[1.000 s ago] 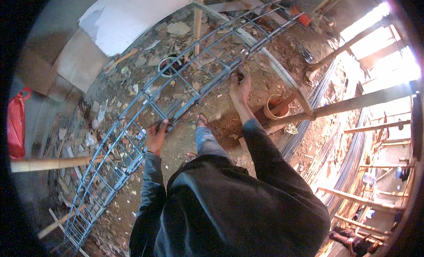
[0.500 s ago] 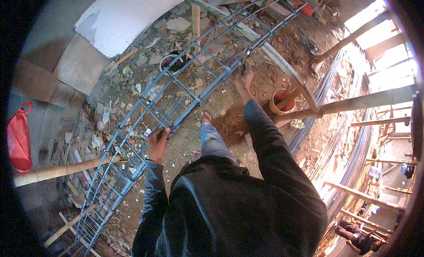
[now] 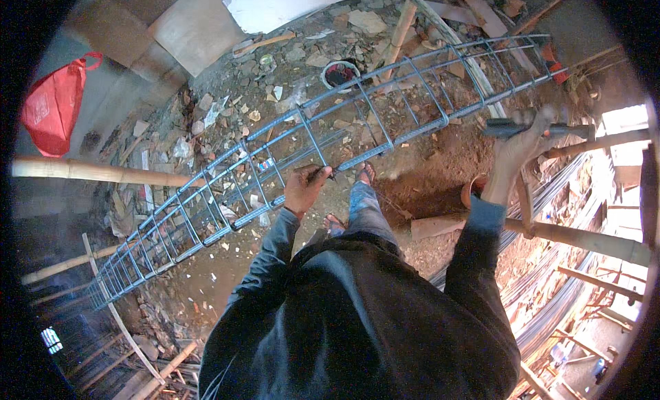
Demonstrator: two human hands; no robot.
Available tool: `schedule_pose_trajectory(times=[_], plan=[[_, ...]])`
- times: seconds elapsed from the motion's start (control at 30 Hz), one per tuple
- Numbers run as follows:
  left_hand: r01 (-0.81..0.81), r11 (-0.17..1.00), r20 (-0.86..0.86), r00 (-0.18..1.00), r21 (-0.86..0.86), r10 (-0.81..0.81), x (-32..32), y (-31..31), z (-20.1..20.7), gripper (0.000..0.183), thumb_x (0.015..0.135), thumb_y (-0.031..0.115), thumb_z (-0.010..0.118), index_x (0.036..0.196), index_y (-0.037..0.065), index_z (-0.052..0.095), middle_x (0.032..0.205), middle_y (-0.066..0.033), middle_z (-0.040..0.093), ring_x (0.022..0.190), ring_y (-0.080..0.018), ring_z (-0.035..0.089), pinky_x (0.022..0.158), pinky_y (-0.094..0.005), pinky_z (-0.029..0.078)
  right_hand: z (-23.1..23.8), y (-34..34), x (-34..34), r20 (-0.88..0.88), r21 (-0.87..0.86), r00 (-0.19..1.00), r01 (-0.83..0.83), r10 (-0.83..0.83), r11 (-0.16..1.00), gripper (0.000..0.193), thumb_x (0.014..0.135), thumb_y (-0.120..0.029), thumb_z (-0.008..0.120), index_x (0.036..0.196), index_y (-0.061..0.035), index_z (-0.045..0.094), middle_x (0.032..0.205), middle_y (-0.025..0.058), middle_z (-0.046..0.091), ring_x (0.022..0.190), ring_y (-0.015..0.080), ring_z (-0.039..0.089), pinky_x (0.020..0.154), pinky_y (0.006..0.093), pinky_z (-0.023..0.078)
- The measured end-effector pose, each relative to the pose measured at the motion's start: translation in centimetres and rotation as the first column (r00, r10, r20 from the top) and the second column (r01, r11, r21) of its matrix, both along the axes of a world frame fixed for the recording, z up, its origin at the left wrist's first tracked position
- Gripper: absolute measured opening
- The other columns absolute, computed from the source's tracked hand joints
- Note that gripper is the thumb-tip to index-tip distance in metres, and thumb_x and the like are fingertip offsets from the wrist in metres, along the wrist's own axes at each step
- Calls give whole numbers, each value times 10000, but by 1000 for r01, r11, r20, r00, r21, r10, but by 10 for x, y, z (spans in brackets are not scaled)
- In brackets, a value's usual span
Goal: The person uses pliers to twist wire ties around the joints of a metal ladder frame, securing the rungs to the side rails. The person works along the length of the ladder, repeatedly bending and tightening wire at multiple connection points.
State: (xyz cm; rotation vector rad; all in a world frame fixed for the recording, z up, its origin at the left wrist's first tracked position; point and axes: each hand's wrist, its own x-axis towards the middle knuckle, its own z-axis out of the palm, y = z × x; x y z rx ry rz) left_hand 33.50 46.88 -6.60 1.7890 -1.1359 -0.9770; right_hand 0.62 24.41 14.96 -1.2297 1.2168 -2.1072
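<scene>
A long cage of steel reinforcing bars (image 3: pixel 237 224) slants across in front of me, rising toward the far right. My left hand (image 3: pixel 306 190) is closed around its near lower bar, the fingers curled over the steel. To the right and off the cage, my right hand (image 3: pixel 515 152) is raised, gripping a dark, long-handled tool (image 3: pixel 505 129) with a bit of orange on it. Motion blurs this hand, and I cannot make out the tool's exact kind.
A bamboo pole (image 3: pixel 103 171) runs under the cage from the left. Behind the cage stands a bucket (image 3: pixel 340 74) among rubble. A red bag (image 3: pixel 53 114) hangs at far left. Loose bars (image 3: pixel 550 193) and timber beams (image 3: pixel 584 240) lie on the right.
My right hand has left the cage and swung right with the dark tool in its grip. My left hand stays on the near bar. The view has turned, so the cage looks less steep.
</scene>
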Motion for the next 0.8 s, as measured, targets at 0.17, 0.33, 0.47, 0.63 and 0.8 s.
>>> schedule_pose_trajectory(times=[0.17,0.33,0.47,0.63,0.8], plan=[[-9,998,114,994,67,2,-1,2,14,459,973,503,667,899,61,763,706,-78,665,654,-184,607,623,-356,461,-7,102,29,111,726,768,-496,631,476,352,948,-368,751,1040,-69,592,838,4,569,697,115,563,604,277,465],[2,1000,190,982,11,-4,-1,4,9,478,951,561,650,939,102,780,737,-128,682,686,-296,658,655,-401,493,-80,164,61,-60,971,-1,-231,998,58,413,1029,-427,616,1083,-19,655,777,115,679,727,222,645,696,420,517],[-49,998,216,975,-32,54,-4,4,5,434,916,559,688,1006,148,796,714,-125,680,693,-332,679,642,-428,502,-129,162,62,41,937,-193,-332,980,-104,688,1044,-468,565,1543,-29,385,1386,263,566,1230,317,583,1046,429,453],[-52,997,152,987,49,44,-5,5,14,409,910,555,693,1025,182,811,747,-105,718,743,-320,715,674,-429,533,-178,149,53,161,921,-227,-314,960,-229,838,1023,-604,508,1602,-46,271,1606,238,347,1396,351,431,1169,438,335],[-41,997,195,980,64,28,-4,3,19,399,909,557,693,1023,194,816,760,-101,726,756,-324,721,681,-431,537,-190,140,42,198,937,-291,-224,936,-268,875,1011,-616,523,1616,-50,243,1631,207,327,1441,338,381,1189,442,310]])
